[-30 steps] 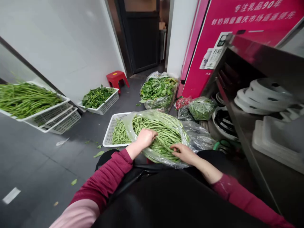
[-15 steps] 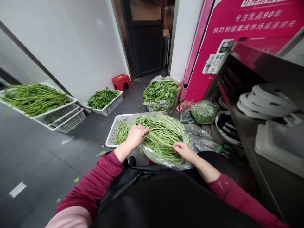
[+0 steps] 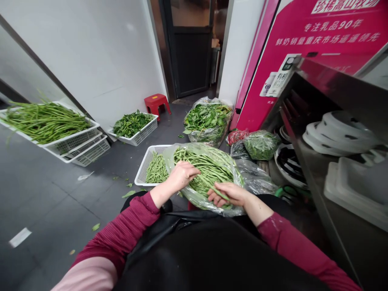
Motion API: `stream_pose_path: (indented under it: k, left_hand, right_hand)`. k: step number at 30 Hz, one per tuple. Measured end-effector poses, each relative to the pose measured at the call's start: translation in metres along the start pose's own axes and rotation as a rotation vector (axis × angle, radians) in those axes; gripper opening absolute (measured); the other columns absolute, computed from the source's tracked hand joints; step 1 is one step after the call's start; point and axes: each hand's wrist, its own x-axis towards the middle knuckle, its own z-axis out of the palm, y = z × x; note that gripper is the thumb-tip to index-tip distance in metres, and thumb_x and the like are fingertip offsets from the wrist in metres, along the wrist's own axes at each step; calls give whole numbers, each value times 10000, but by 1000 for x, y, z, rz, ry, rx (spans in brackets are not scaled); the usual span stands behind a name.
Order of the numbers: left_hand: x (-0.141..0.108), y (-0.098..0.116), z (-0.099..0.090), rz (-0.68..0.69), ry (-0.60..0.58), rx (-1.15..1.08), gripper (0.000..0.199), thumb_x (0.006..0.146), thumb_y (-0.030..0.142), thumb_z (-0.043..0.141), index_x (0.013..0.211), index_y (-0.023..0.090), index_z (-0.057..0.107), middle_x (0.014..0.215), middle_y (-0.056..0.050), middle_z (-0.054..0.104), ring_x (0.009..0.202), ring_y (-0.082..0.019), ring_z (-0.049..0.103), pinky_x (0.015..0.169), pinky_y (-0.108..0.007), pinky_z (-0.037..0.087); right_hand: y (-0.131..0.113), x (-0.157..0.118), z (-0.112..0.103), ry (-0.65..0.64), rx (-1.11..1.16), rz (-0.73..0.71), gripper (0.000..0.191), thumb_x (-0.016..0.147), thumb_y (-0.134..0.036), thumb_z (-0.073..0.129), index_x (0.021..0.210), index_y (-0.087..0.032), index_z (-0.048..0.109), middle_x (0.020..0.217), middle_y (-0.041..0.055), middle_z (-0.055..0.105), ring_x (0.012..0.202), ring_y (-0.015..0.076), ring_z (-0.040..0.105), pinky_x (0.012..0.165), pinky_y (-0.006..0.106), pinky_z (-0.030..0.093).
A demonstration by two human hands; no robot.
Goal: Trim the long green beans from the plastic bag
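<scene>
A clear plastic bag (image 3: 173, 152) full of long green beans (image 3: 209, 159) lies open in front of my lap. My right hand (image 3: 232, 194) is over its near side, closed around a green bean (image 3: 220, 193) that lies across the fingers under the thumb. Above the middle of the pile, my left hand (image 3: 183, 176) is closed in a pinch at the bean's far end; its fingertips are partly hidden. Left of the bag, a white perforated basket (image 3: 141, 171) holds short bean pieces (image 3: 157, 169).
Stacked white baskets (image 3: 91, 153) hold long green stalks at left. Beyond stand a basket of leafy greens (image 3: 133, 123), a red stool (image 3: 157, 104) and a bag of leaves (image 3: 207, 115). A metal shelf (image 3: 318, 178) with white dishes edges the right side.
My right hand has turned palm-up and moved slightly left, now with a bean across its fingers. My left hand has shifted a little right and down, closer to the right.
</scene>
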Motion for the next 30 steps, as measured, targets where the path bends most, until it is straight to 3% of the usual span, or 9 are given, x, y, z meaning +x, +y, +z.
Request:
stream_pose_path:
  k: [3,6,10,13,15,19,23,26,30]
  left_hand:
    - [1,-6,13,-46,-45,7,241,828,340,427,932,226,613,787,-34,617,782,-138,517,698,-271,313]
    - [-2,-12,14,-106,-116,73,295,820,401,415,942,202,595,785,-48,610,782,-156,525,669,-266,326]
    - [-11,2,9,-133,-242,112,352,854,405,325,769,181,582,696,-28,583,642,-127,526,558,-227,321]
    - [-18,31,5,-67,-227,151,350,868,379,293,750,183,558,649,-19,553,605,-128,513,532,-228,315]
    - [-20,44,2,-37,-203,165,350,872,370,282,753,184,554,634,-20,536,601,-133,506,535,-235,318]
    - [-14,38,5,10,-227,88,350,850,411,325,764,187,581,658,-26,539,637,-129,515,557,-237,327]
    - [-5,21,19,30,-257,9,333,837,432,349,813,210,596,702,-17,556,676,-123,524,588,-231,335]
    - [-1,14,25,4,-259,34,306,822,426,387,814,203,596,723,-25,571,707,-141,532,630,-254,345]
    - [0,8,21,-83,-303,116,277,823,346,413,710,158,582,706,-56,595,719,-165,547,689,-293,359]
  right_hand:
    - [-4,-6,13,-139,142,19,345,757,-456,499,833,-126,565,452,-54,427,318,33,302,318,152,239]
    - [1,-6,14,-37,280,-26,296,753,-452,508,687,-167,461,436,-106,225,320,18,149,306,134,113]
    - [12,8,3,205,433,-83,346,751,-484,484,623,-198,336,451,-106,176,334,32,122,300,149,106]
    - [18,22,-10,534,481,-76,375,759,-523,444,613,-204,310,427,-113,165,320,32,114,297,152,93]
    - [20,27,-17,634,443,-41,408,749,-559,431,597,-203,302,414,-113,175,313,27,114,299,152,78]
    - [21,23,-16,312,324,84,480,702,-658,385,627,-185,413,398,-97,246,303,26,138,304,168,80]
    - [15,13,3,58,278,30,422,709,-583,475,662,-163,481,478,-58,410,311,11,173,316,185,140]
    - [14,9,10,40,278,-28,345,690,-479,575,658,-148,482,515,-59,400,335,5,200,328,177,126]
    - [20,10,4,223,261,-85,397,675,-521,560,599,-171,388,504,-77,328,344,11,188,329,170,105]
